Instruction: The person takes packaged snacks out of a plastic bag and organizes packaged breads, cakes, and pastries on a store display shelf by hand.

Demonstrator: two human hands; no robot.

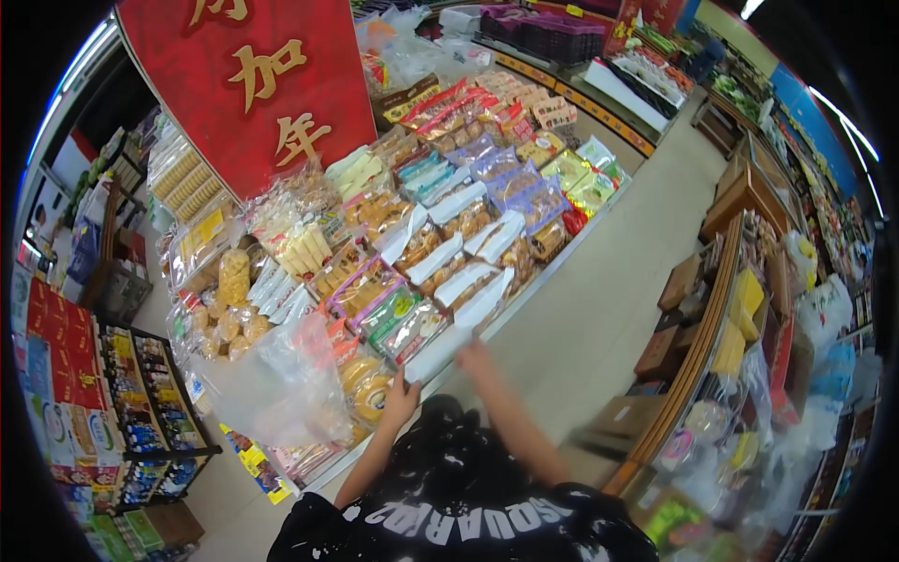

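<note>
My left hand [403, 395] is at the front edge of a display table, its fingers by a white strip [438, 356] next to a green and white package [405, 328]. Bagged yellow buns [367, 386] lie just left of it. Blurred by motion, my right hand [476, 358] is over the table's front edge, right of my left hand and below the white-banded bread bags [471, 286]. Whether it holds anything cannot be made out. A crumpled clear plastic bag [281, 379] covers goods at the table's near left corner.
A tall red sign [253, 84] rises behind the packaged goods. Bottle shelves [150, 403] stand at the left. On the right, beyond the aisle floor [599, 318], are cardboard boxes [618, 421] and a long wood-edged shelf [688, 375]. Purple crates [562, 39] are at the back.
</note>
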